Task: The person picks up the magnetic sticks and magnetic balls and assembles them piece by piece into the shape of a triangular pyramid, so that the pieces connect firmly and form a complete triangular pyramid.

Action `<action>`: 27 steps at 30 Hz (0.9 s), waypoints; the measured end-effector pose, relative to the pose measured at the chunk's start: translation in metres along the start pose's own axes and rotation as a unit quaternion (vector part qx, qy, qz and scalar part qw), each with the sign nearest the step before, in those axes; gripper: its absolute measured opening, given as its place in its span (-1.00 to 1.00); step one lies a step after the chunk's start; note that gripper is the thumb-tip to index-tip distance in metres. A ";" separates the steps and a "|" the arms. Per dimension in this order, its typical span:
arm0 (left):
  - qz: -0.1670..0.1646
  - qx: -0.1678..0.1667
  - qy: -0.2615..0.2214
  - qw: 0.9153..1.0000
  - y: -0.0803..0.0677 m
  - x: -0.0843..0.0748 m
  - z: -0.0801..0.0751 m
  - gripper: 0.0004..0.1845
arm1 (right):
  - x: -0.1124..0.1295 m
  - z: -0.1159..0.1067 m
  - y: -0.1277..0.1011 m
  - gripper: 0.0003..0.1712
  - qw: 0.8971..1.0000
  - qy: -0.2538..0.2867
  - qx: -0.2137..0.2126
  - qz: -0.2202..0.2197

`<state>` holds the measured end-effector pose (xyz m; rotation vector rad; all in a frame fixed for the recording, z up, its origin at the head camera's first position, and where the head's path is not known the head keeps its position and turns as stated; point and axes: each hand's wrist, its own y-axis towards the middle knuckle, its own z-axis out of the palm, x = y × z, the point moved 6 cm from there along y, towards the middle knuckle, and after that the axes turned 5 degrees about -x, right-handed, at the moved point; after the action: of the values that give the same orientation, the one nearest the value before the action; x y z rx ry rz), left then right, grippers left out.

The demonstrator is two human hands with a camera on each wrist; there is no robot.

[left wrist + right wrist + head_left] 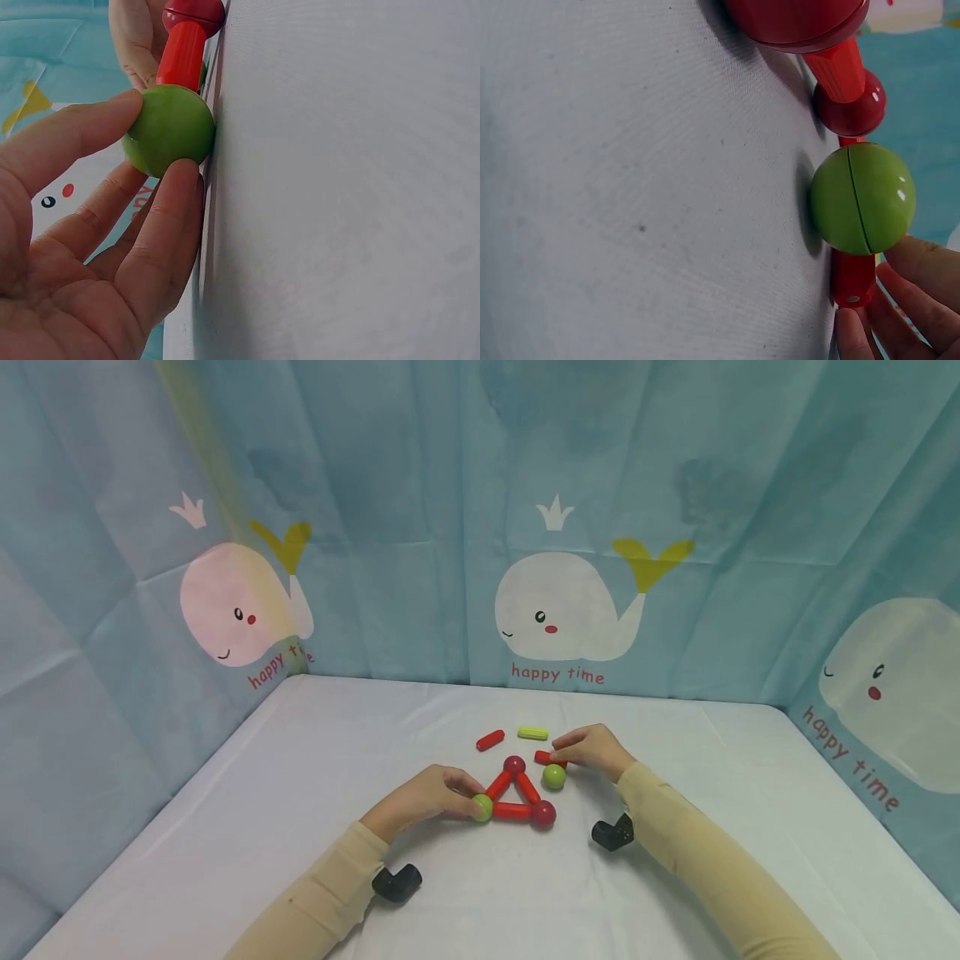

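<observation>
A triangle of red rods [512, 812] lies flat on the table, with a red ball [514, 765] at its far corner, another red ball [543, 814] at the near right and a green ball [171, 131] at the left. My left hand [437, 793] pinches that green ball between thumb and fingertips. Behind a loose green ball [863, 199], to the right of the triangle, lies a separate red rod [543, 757]. My right hand [594, 749] holds this rod at its right end, thumb and fingers around it; the loose ball partly covers the rod.
Farther back on the white-covered table [360, 727] lie another red rod [490, 740] and a yellow-green rod [533, 733]. A blue whale-print curtain [420, 610] encloses the back and sides. Black wrist pieces [397, 883] hang beneath both sleeves.
</observation>
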<state>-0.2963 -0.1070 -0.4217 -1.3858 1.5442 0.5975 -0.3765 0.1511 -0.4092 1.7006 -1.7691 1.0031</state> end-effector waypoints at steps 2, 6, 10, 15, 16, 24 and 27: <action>0.000 0.001 -0.003 1.000 0.000 0.000 0.000 -0.70 | 0.000 0.002 0.001 -0.59 1.000 0.005 0.005 -0.003; 0.001 0.002 0.000 1.000 -0.001 0.000 0.000 -0.70 | 0.000 0.004 0.002 -0.64 1.000 0.009 0.010 -0.009; 0.004 0.004 0.000 1.000 -0.001 -0.001 0.000 -0.70 | 0.001 0.004 0.002 -0.70 1.000 0.005 0.005 -0.008; 0.003 0.005 -0.002 1.000 -0.001 -0.001 0.000 -0.70 | 0.002 0.000 0.001 -0.70 1.000 0.010 -0.013 -0.004; 0.002 0.004 -0.001 1.000 -0.001 -0.001 0.000 -0.70 | 0.002 -0.002 0.000 -0.69 1.000 0.013 -0.016 -0.004; -0.003 0.002 0.003 1.000 -0.001 -0.001 0.000 -0.70 | 0.014 -0.016 -0.020 -0.60 0.997 0.069 -0.030 -0.011; -0.002 0.002 0.001 1.000 -0.001 -0.001 -0.001 -0.70 | 0.019 -0.016 -0.028 -0.58 0.995 0.090 -0.028 -0.013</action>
<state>-0.2957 -0.1073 -0.4205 -1.3873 1.5434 0.5912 -0.3531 0.1526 -0.3795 1.5430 -1.6408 1.0508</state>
